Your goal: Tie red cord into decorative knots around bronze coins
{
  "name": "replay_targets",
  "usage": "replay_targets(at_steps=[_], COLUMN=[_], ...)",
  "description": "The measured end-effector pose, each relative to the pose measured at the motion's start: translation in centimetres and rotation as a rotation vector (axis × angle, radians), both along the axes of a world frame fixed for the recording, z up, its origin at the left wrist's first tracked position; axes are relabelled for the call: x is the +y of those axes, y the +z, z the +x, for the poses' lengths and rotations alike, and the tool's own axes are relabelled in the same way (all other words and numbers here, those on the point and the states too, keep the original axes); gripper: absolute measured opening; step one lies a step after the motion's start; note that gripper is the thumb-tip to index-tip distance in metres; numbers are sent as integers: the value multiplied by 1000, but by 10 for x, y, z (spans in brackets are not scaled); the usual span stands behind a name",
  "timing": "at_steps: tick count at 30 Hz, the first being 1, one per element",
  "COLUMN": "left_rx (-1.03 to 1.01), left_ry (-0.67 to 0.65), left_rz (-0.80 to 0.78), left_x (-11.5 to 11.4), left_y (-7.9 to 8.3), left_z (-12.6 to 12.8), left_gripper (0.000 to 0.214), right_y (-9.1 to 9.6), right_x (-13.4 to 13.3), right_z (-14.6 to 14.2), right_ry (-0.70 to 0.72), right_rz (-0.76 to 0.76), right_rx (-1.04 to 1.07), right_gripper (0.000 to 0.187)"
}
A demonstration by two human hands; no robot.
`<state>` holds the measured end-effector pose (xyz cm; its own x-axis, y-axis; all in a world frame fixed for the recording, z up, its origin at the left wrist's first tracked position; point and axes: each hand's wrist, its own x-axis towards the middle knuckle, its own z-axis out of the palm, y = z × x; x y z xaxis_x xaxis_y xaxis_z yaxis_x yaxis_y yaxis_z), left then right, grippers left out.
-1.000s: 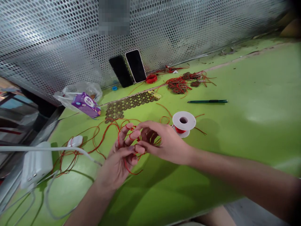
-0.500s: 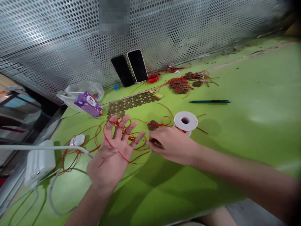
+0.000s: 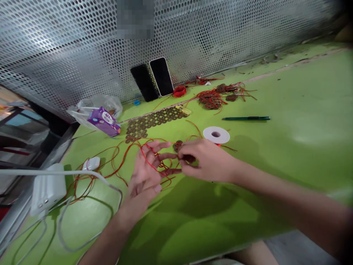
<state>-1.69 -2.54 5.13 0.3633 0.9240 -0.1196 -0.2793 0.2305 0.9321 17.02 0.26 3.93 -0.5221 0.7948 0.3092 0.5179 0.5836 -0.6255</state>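
While looped with thin red cord [image 3: 149,163], left hand [image 3: 146,169]: raised over the glossy light-green tabletop [image 3: 303,125], fingers spread apart and bent, tips pointing right.
Right hand [image 3: 206,160]: curled, thumb and forefinger drawn close together right by the left fingertips; cannot tell whether pinching any cord.
Red cord: wound among the left fingers and across that hand, loose strands near the fingertips, longer lengths trailing to the left.
Small brown disc cluster [image 3: 177,146]: lying just beyond the right fingertips, partly hidden.
White plastic spool [image 3: 207,135]: standing just beyond the right hand, lower part mostly hidden.
Flat brown rows of round holed discs [image 3: 150,122]: laid out farther off, with a small yellow plastic tool [image 3: 183,110] at the right end.
Brown discs tangled with red strings [image 3: 211,100]: heaped farther right.
Slim dark-green pen-like stick [image 3: 246,118]: lying at right, well apart from both hands.
Black-screened phone with white edge [image 3: 161,77] and all-black phone [image 3: 144,82]: leaning side by side against the far perforated grey metal panel [image 3: 82,55].
Purple printed carton [image 3: 104,121]: at far left, beside a clear plastic bag.
White rounded plastic block [image 3: 49,189]: at near left.
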Motion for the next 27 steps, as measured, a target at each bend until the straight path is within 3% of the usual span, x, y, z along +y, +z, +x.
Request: replay_targets(at_steps=[6, 8, 13, 18, 21, 24, 27], left_rx=[31, 44, 43, 26, -70, -218, -331], left_ry=[-332, -368, -238, -55, 15, 26, -55], left_rz=[185, 212, 175, 117, 62, 10, -63], left_x=[2, 3, 5, 2, 2, 3, 3], left_y=[-7, -12, -14, -5, -1, 2, 2], left_z=[-3, -4, -2, 6, 8, 5, 0], left_gripper=[54, 57, 60, 58, 57, 49, 42], right_y=[-4, -3, 3, -2, -8, -11, -12], right_x=[16, 16, 8, 6, 10, 15, 18], right_z=[15, 15, 11, 11, 15, 18, 21], right_ry=[42, 23, 14, 229, 282, 267, 217], right_rz=[-53, -88, -104, -13, 46, 76, 85], right_rx=[-56, -33, 39, -30, -135, -174, -174], right_gripper=[7, 6, 11, 15, 18, 18, 14])
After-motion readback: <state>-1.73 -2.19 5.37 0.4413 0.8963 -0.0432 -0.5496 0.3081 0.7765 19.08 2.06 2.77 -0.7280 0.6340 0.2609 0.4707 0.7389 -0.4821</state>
